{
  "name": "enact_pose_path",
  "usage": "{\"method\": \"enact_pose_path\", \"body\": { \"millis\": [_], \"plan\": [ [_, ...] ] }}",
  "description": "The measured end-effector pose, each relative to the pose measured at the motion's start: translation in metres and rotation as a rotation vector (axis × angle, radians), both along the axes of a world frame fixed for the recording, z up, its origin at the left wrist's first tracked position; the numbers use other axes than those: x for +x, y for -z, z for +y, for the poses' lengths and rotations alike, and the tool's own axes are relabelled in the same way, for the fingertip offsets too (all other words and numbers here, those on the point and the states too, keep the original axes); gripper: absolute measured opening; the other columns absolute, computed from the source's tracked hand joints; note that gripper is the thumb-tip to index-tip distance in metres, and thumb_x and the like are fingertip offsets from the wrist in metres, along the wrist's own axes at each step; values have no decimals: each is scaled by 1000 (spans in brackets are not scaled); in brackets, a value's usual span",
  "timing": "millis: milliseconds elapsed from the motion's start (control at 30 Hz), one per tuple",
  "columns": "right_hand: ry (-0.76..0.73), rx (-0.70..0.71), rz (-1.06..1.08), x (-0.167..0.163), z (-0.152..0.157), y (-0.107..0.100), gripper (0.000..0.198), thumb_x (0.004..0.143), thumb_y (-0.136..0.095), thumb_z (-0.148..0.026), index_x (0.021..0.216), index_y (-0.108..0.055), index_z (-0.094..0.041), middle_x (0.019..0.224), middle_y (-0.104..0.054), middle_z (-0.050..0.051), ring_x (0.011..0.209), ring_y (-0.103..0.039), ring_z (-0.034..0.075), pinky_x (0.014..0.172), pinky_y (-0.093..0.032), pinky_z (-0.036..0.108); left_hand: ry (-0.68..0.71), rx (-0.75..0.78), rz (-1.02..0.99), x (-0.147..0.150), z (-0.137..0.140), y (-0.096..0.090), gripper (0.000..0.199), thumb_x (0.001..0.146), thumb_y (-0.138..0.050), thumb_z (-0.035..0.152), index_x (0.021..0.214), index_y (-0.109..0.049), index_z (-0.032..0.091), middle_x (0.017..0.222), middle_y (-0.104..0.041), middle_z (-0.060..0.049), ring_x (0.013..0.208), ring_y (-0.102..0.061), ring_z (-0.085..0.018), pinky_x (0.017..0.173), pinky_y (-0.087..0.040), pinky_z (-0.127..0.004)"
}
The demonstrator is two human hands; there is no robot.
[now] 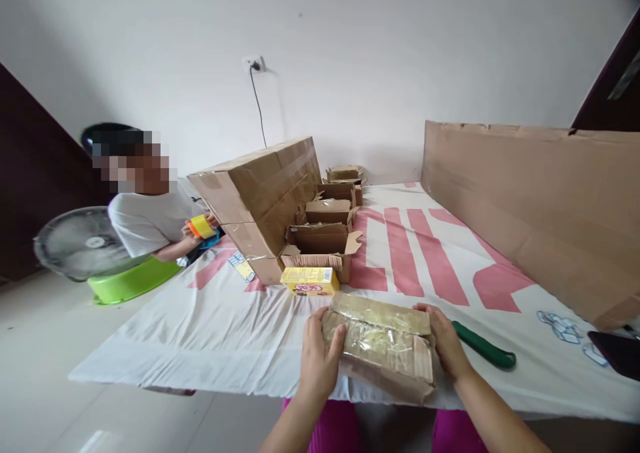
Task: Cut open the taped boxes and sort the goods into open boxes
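A taped brown cardboard box (380, 343) lies at the table's front edge, gripped from both sides. My left hand (320, 353) holds its left end, thumb on top. Around the right end curls my right hand (447, 346), its fingers partly hidden behind the box. Shiny clear tape covers the box's top, which has a gap along one flap. Just beyond stands a small yellow printed box (310, 281), against an open cardboard box (320, 247). To the right of my right hand lies a dark green handled tool (484, 345).
Stacked cardboard boxes (270, 199) form a wall on the left, with several open boxes in a row beside it. A large cardboard panel (530, 206) stands at right. At left, a person (155, 219) holds a yellow-orange tape roll (201, 227) near a fan (85, 243).
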State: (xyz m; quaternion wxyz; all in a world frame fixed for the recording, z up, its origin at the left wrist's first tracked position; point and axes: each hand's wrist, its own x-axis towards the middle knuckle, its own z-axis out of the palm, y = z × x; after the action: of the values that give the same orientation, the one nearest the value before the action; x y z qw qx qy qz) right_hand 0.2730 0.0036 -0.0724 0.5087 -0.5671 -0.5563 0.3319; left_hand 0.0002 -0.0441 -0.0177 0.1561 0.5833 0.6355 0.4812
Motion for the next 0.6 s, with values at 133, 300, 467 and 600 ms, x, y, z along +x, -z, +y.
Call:
{"method": "enact_pose_path", "body": {
  "millis": [133,300,467,600],
  "plan": [
    [187,12,-177,61,-2,8,42,72,-60,-56,92,-71,-21,104,-73,14,109,-62,36,102,-41,53,27,116,-70,1,4,5,37,86,-58,48,110,-57,21,111,-61,-11,109,-59,-28,97,-47,-45],
    [315,30,-629,100,-26,43,40,73,-53,-45,100,-69,-21,110,-71,17,105,-60,39,93,-42,55,28,236,-28,-7,2,-2,28,78,-69,47,84,-62,21,101,-60,-9,100,-58,-27,89,-48,-40],
    [321,33,-947,99,-35,57,42,87,-39,-35,115,-65,-19,105,-72,14,93,-64,33,80,-48,47,219,220,-92,-10,2,-17,26,84,-65,43,74,-61,20,82,-57,-5,83,-57,-21,77,-48,-33],
    [298,26,-882,96,-33,50,42,88,-38,-37,116,-64,-19,104,-73,12,98,-65,32,83,-50,48,290,213,-145,-3,-1,-16,23,90,-60,38,77,-61,20,89,-59,-7,89,-58,-21,80,-47,-34]
  ]
}}
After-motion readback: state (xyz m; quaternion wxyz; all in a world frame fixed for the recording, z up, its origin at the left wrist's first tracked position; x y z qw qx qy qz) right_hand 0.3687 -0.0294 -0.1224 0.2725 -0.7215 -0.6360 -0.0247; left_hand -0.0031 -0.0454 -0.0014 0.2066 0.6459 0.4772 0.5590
